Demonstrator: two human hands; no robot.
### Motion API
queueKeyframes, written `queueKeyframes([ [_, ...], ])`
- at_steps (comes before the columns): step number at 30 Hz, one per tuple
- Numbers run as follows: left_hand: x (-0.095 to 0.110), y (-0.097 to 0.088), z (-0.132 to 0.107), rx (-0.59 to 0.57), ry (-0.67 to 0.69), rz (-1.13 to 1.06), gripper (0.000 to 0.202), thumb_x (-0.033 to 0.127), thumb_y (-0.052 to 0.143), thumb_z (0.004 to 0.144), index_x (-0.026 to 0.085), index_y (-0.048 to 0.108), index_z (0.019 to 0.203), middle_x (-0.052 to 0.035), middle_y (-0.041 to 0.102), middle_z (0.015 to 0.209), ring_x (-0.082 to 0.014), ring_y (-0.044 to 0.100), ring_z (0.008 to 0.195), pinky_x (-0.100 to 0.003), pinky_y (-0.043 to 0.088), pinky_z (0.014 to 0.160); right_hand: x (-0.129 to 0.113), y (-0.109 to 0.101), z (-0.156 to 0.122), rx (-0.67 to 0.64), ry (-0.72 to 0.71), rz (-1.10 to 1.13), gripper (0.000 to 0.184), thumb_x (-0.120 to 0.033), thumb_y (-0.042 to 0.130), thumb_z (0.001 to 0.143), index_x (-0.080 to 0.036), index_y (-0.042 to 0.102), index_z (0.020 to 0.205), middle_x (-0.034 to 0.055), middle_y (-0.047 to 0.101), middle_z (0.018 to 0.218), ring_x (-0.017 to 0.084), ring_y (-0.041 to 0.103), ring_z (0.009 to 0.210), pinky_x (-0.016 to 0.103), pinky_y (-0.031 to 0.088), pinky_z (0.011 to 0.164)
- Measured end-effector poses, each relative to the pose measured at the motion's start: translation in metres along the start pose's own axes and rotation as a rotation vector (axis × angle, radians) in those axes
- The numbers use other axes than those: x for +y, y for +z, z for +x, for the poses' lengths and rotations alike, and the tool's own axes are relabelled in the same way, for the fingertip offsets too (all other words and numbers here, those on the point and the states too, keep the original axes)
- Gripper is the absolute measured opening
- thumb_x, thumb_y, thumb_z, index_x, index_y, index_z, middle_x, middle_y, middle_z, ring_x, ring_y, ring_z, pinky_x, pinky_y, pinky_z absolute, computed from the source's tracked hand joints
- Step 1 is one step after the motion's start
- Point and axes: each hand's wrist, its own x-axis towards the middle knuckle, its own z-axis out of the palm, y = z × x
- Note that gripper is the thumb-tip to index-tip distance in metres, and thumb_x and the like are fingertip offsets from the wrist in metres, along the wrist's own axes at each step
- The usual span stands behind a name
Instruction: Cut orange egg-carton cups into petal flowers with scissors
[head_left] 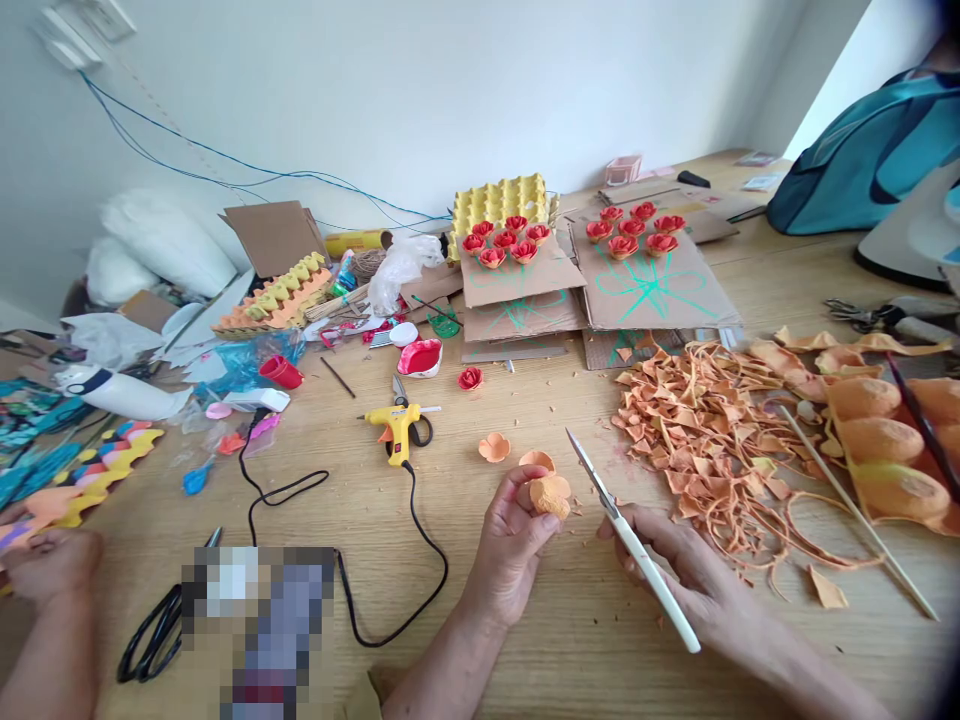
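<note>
My left hand is closed round a small orange egg-carton cup piece, held just above the wooden table. My right hand grips white-handled scissors, blades together and pointing up-left toward the cup, a short gap away. A cut orange petal piece and another orange cup lie just beyond my left hand. A heap of orange carton scraps spreads to the right of the scissors.
A yellow glue gun with black cord lies at centre. Red carton roses sit on cardboard sheets at the back. Orange egg tray and a wooden stick lie right. Another person's hand and black scissors are at left.
</note>
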Motion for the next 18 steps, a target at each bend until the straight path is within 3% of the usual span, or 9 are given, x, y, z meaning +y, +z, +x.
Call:
queueKeyframes([
  [6, -0.0001, -0.004, 0.0003, -0.021, -0.03, -0.07, 0.034, 0.025, 0.078, 0.078, 0.022, 0.057, 0.106, 0.0017, 0.064, 0.089, -0.0068, 0.059, 0.068, -0.022, 0.051, 0.071, 0.0007, 0.0019, 0.0021, -0.094, 0.021, 0.149, 0.037, -0.054, 0.045, 0.097, -0.021, 0.054, 0.082, -0.001, 0.05, 0.074, 0.016, 0.048, 0.069, 0.026, 0.042, 0.06],
  [11, 0.0001, -0.0049, 0.0003, -0.012, -0.05, -0.092, 0.036, 0.023, 0.078, 0.078, 0.023, 0.054, 0.104, 0.003, 0.064, 0.088, -0.0087, 0.063, 0.072, -0.026, 0.054, 0.077, -0.0019, 0.0046, 0.0029, -0.144, 0.011, 0.114, 0.048, -0.065, 0.041, 0.095, -0.022, 0.046, 0.074, -0.0026, 0.045, 0.069, 0.015, 0.041, 0.064, 0.026, 0.034, 0.056],
  [18, 0.0014, -0.0031, 0.0005, -0.018, -0.054, -0.146, 0.037, 0.022, 0.081, 0.075, 0.023, 0.053, 0.101, -0.0005, 0.065, 0.107, -0.0086, 0.061, 0.08, -0.023, 0.054, 0.075, -0.0034, 0.0092, 0.0002, -0.187, 0.032, 0.067, 0.052, -0.07, 0.036, 0.094, -0.022, 0.047, 0.078, 0.0008, 0.052, 0.076, 0.018, 0.048, 0.07, 0.03, 0.041, 0.064],
])
